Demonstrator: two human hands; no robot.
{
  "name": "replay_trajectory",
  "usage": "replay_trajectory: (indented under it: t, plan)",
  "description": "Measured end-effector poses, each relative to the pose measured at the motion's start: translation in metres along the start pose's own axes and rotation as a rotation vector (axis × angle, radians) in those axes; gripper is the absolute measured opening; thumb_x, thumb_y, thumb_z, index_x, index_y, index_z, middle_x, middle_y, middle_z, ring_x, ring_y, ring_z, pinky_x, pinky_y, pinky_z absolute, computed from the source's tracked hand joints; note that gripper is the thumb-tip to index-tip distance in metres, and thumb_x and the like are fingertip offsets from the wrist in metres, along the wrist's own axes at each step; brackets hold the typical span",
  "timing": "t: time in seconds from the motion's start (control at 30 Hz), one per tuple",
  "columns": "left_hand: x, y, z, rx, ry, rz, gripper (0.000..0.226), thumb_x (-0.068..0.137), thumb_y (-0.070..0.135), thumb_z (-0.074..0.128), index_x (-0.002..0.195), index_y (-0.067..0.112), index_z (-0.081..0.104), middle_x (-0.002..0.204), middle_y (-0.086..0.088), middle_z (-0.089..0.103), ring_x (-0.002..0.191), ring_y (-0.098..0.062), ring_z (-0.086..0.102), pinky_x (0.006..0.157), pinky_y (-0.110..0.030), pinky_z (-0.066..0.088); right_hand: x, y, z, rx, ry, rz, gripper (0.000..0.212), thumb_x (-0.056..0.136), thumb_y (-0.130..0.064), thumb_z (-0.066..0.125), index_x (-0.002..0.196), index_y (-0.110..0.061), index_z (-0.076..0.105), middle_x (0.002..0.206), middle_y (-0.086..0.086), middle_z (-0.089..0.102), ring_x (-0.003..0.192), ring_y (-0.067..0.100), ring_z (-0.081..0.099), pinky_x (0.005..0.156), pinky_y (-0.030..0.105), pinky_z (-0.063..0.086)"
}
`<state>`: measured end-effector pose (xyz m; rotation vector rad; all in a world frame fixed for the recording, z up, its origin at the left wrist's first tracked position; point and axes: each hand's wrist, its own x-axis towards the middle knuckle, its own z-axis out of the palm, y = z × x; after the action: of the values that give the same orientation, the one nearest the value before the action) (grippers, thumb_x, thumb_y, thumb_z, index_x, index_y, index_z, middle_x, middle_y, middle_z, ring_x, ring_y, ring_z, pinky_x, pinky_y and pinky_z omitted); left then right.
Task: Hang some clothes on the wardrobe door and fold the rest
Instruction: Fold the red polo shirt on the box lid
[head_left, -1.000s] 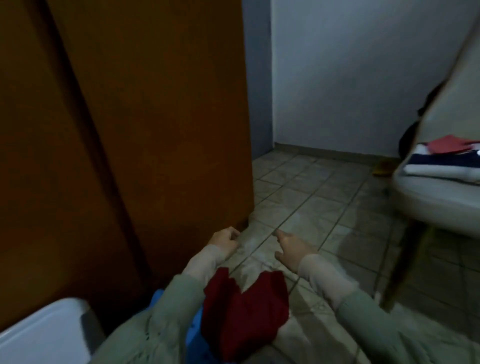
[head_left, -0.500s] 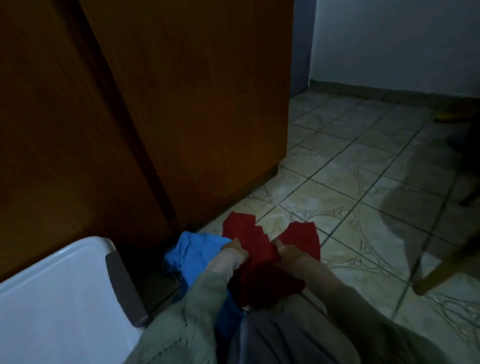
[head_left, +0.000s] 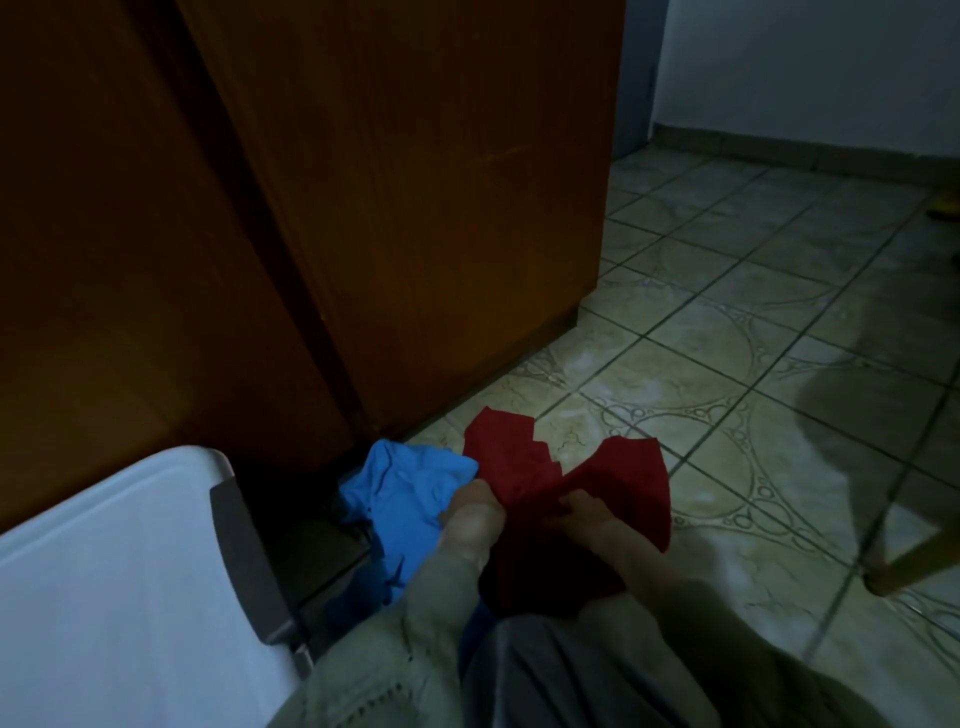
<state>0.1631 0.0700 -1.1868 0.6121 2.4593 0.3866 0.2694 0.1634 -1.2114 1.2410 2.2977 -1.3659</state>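
A red garment (head_left: 618, 483) lies on the tiled floor in front of me, spread in two lobes. My left hand (head_left: 475, 506) grips its left part and my right hand (head_left: 584, 512) pinches its middle. Beside it on the left lies a crumpled blue garment (head_left: 410, 488), partly under my left sleeve. The brown wardrobe door (head_left: 415, 208) stands just behind the clothes.
A white plastic chair or tub with a grey edge (head_left: 244, 545) sits at the lower left. A wooden chair leg (head_left: 904, 566) stands on the floor at the right. A yellow object (head_left: 943, 208) lies at the far right by the wall.
My head has tilted down and toward the floor. Both hands dropped from in front of me onto the red garment and took hold of it. The chair with folded clothes left the view.
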Motion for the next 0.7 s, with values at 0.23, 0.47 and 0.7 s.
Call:
replay_trajectory:
  t: [0.23,0.47,0.7]
  plan:
    - [-0.023,0.019,-0.029,-0.543,-0.005,0.141,0.018,0.095,0.004,0.043,0.088,0.018,0.053,0.099,-0.006,0.054,0.097,-0.021,0.052,0.081,-0.024,0.04,-0.039,-0.063,-0.046,0.343,0.207,-0.321,0.045,0.09,-0.016,0.061,0.133,-0.005,0.05,0.134,0.005,0.05,0.127,0.02,0.046,0.11,0.032,0.033]
    - [-0.058,0.017,-0.109,-0.787,0.073,0.512,0.122,0.061,0.005,0.081,0.149,0.037,0.002,0.138,-0.003,0.038,0.128,-0.018,0.042,0.107,-0.042,0.039,-0.102,-0.137,-0.098,0.429,0.131,-0.637,0.029,0.091,-0.008,0.057,0.117,-0.018,0.062,0.122,0.007,0.06,0.117,0.025,0.055,0.106,0.044,0.04]
    - [-0.115,0.007,-0.194,-0.657,0.263,0.684,0.018,0.078,0.003,0.071,0.082,0.017,0.06,0.071,-0.003,0.063,0.061,-0.013,0.061,0.075,-0.038,0.05,-0.178,-0.216,-0.094,0.313,0.04,-0.928,0.021,0.09,-0.01,0.059,0.106,-0.022,0.064,0.113,0.002,0.063,0.109,0.018,0.059,0.101,0.038,0.045]
